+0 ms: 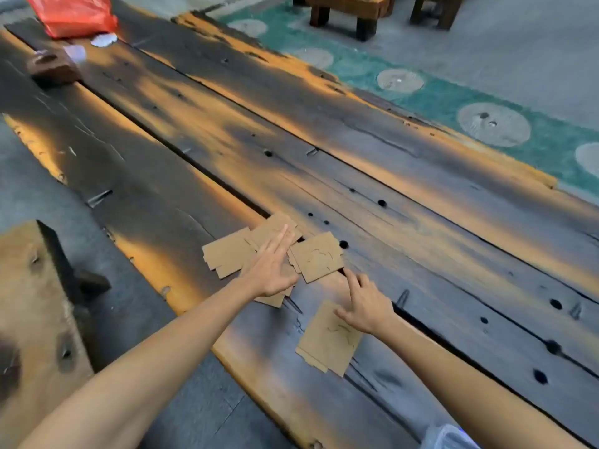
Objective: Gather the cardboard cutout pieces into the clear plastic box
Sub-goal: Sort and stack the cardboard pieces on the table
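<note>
Several flat brown cardboard cutout pieces lie on the dark wooden plank table (421,202). One piece (227,256) is at the left of the pile, another piece (319,259) at the right, and a separate stack (324,345) lies nearer to me. My left hand (272,270) rests flat, fingers stretched out, on top of the pile's middle pieces. My right hand (366,303) has its fingers spread, touching the table between the right piece and the near stack, its heel over the stack's corner. A corner of the clear plastic box (449,437) shows at the bottom edge.
A red plastic bag (73,14) and a brown block (52,66) sit at the table's far left end. A wooden bench (32,303) stands to my left. Dark stools (350,11) and a green patterned mat (453,102) lie beyond the table's far edge.
</note>
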{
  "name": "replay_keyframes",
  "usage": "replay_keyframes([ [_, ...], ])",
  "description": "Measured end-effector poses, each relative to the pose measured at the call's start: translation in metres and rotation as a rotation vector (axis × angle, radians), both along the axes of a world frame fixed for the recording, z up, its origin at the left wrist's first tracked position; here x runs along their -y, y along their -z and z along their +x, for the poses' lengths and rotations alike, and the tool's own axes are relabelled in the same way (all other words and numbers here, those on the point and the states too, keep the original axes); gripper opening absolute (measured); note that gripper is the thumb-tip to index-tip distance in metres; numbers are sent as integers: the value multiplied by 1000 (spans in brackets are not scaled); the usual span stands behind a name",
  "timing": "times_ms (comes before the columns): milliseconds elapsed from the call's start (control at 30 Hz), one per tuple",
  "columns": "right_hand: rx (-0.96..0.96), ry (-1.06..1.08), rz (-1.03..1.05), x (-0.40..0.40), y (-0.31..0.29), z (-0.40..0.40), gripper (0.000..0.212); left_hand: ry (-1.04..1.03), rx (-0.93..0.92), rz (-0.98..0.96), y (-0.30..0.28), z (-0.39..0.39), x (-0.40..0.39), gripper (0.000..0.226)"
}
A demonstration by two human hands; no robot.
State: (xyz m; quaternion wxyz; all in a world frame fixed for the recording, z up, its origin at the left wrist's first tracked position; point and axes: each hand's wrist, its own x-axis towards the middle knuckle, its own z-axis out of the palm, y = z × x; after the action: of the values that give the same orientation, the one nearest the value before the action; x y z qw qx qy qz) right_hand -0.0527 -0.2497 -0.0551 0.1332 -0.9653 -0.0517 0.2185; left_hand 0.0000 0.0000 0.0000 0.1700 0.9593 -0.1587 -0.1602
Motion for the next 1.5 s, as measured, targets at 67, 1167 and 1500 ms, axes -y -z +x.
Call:
replay_keyframes([
  [67, -6, 122, 50, 2, 8, -9, 90, -16, -118, -40, 16, -7, 9, 84],
  [1167, -172, 1431, 915, -40, 49, -42, 23, -724, -767, -798, 92, -34, 7, 22],
  [1500, -129, 1237, 1036, -78, 19, 16, 15, -803, -781, -990, 70, 1, -49, 27],
])
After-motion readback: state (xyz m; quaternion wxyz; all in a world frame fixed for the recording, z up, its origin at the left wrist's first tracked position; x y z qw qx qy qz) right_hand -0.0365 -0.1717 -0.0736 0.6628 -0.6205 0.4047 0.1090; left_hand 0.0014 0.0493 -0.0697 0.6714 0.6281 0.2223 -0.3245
